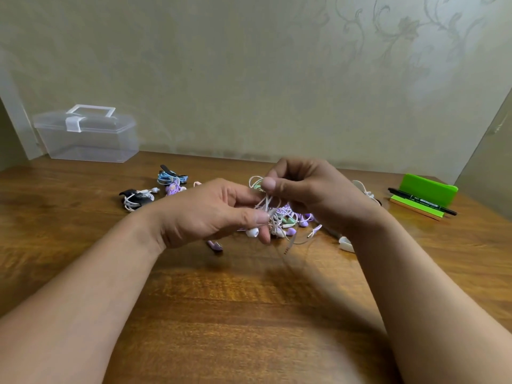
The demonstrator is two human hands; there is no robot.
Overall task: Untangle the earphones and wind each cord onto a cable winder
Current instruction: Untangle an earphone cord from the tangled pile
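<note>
Left grip (210, 214) and right grip (313, 195) are both pinching white cords of the earphone tangle (279, 217), lifting it just off the bench (249, 314) at centre. Untangling is under way, with purple, green and white buds hanging knotted. At ten o'clock the blue set (171, 177), purple set (173, 187) and white set (137, 199) are lying wound (maybe half done, judging). Clear box (88, 134) is sitting at eleven, green stand (428, 189) and black pen (421, 202) at three, nothing blocking.
</note>
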